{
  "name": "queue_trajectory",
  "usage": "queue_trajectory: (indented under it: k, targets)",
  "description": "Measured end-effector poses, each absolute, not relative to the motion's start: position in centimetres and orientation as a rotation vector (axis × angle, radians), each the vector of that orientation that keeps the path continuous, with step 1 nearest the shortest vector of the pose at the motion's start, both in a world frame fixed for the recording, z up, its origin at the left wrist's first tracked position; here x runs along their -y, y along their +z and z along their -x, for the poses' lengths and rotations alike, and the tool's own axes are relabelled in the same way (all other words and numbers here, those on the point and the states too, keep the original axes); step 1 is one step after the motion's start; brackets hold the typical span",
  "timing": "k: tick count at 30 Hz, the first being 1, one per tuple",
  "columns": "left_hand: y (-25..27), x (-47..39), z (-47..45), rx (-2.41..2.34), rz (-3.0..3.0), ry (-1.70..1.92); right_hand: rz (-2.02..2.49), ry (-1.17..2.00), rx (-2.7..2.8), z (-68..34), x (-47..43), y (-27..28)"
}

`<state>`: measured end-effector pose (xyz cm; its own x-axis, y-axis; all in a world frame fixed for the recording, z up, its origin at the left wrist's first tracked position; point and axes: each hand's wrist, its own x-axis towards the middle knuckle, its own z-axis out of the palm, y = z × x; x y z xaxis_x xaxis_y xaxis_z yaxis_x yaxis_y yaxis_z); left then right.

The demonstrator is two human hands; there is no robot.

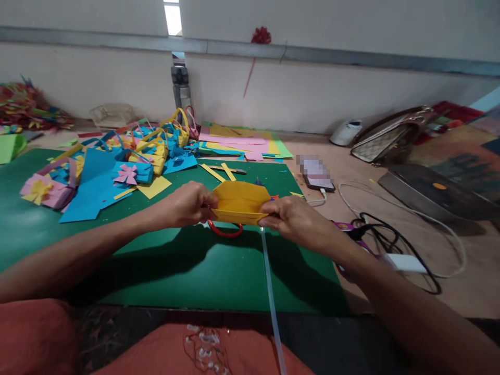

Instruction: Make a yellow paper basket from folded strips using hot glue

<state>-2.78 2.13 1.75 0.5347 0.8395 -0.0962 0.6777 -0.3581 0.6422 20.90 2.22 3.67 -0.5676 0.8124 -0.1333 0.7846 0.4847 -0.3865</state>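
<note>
A folded yellow paper bag with an angled back flap is held level above the green mat. My left hand pinches its left end, and my right hand pinches its right end. Under the bag, the red handle of what look like scissors shows partly. A translucent glue stick runs from below my right hand down past the mat's front edge; whether my hand touches it I cannot tell. Yellow paper strips lie just behind the bag.
Finished small paper bags with bows and handles crowd the left rear, beside blue paper. Coloured sheets are stacked at the back. Right of the mat are a charging phone, tangled black cables and a grey case.
</note>
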Motion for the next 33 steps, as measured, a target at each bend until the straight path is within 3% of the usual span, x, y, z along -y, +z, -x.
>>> queue_trajectory:
  k: [6, 19, 21, 27, 30, 33]
  targets:
    - [1.7, -2.0, 2.6, -1.264, -2.244, 0.309, 1.422, 0.603, 2.647, -20.6, -1.7, 3.5]
    - [2.7, -2.0, 2.6, -1.009, -1.574, 0.302, 1.162, 1.087, 2.441, -22.0, -5.0, 4.2]
    - [2.4, -1.7, 2.3, -1.015, -1.479, 0.377, 1.203, 0.943, 2.346, -21.9, -5.2, 4.2]
    - [0.8, -1.0, 1.0, -0.947, -1.123, 0.615, 1.011, -0.094, 2.121, -21.0, -2.9, 3.5]
    - [0.0, -0.6, 0.4, -0.881, -0.999, 0.692, 0.820, -0.362, 2.161, -20.6, -1.1, 2.6]
    - [-0.6, -0.2, -0.1, -0.843, -0.930, 0.778, 0.685, -0.411, 2.199, -20.2, 0.0, 1.7]
